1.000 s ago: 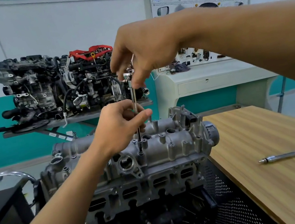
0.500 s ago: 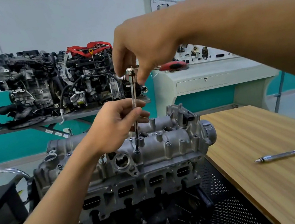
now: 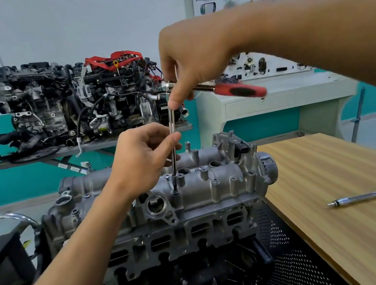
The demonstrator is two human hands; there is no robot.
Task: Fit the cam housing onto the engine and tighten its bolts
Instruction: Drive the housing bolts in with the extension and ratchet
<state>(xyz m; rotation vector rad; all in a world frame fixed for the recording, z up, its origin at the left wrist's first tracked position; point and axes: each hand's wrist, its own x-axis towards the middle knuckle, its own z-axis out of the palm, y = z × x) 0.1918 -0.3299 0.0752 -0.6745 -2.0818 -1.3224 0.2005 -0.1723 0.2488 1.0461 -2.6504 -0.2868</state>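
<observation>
Head camera: the cam housing (image 3: 217,185) is seated on the engine (image 3: 174,242), beside the wooden worktop (image 3: 337,166). An upright extension bar (image 3: 173,140) is pinched between thumb and fingers of the left hand (image 3: 142,160), its tip set on a bolt (image 3: 175,193). The red-handled ratchet (image 3: 240,89) on top is gripped at its head by the right hand (image 3: 194,58)
</observation>
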